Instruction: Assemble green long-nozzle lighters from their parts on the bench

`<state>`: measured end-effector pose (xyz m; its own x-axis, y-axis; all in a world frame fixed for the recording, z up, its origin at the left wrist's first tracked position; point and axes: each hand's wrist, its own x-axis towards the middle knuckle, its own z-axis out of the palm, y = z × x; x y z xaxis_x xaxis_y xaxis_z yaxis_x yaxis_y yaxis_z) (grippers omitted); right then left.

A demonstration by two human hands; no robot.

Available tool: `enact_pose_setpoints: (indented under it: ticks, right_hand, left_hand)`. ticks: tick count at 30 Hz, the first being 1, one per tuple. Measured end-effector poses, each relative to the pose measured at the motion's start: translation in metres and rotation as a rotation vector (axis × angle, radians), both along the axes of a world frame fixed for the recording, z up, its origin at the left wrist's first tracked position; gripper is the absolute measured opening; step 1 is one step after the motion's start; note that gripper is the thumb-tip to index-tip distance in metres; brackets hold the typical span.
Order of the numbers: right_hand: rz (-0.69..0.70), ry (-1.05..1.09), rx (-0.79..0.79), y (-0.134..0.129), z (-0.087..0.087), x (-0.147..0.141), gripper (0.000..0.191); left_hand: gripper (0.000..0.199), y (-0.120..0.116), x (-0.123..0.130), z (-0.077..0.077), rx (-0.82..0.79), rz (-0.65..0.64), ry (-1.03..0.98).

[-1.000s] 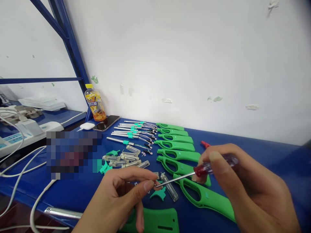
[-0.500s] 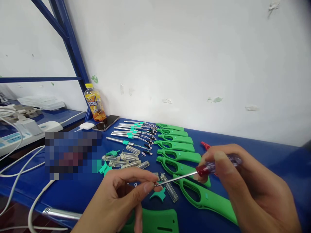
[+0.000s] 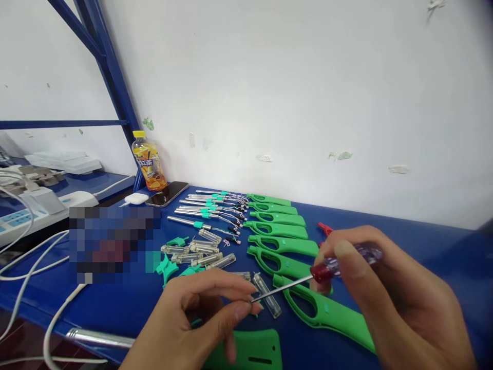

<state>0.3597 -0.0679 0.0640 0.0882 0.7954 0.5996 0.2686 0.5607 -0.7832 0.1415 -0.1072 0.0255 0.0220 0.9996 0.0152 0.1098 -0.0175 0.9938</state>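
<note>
My right hand is closed around a screwdriver with a clear purple and red handle, its thin metal shaft pointing left. At the shaft's tip, my left hand pinches thumb and fingers together. Anything between those fingertips is too small or hidden to make out. Below the left hand lies a green plastic part with a slot, partly covered by the hand. A clear plastic tank rests just behind the shaft. Between the hands, an open-looped green lighter housing runs under my right hand.
More green housings lie in a column. Metal tubes with wires, clear tanks and teal pieces spread leftward. Farther back are a phone and a drink bottle. A red object sits behind my right hand.
The left fingertips and screwdriver tip have shifted slightly right and down together. The left hand now covers more of the teal piece near its fingers. Both grips look the same.
</note>
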Motion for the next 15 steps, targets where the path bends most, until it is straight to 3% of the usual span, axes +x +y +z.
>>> enact_pose_setpoints:
  ticks: [3,6,9,12,15]
  right_hand:
    - [0.023,-0.027,0.043,-0.001,0.001,-0.001,0.024]
    - [0.014,-0.107,0.118,-0.005,0.002,-0.002,0.004]
    - [-0.009,-0.235,0.198,-0.015,0.009,0.0,0.019]
    - [0.02,-0.311,0.253,-0.024,0.02,0.004,0.009]
    - [0.041,-0.356,0.245,-0.026,0.025,0.008,0.011]
  left_hand:
    - [0.014,-0.001,-0.002,0.001,0.18,0.008,0.231]
    - [0.011,-0.003,-0.001,-0.001,0.275,-0.001,0.333]
    - [0.019,-0.005,0.005,-0.005,0.324,-0.041,0.369]
    - [0.023,-0.006,0.01,-0.01,0.391,-0.078,0.4]
    - [0.026,-0.005,0.013,-0.015,0.479,-0.105,0.474]
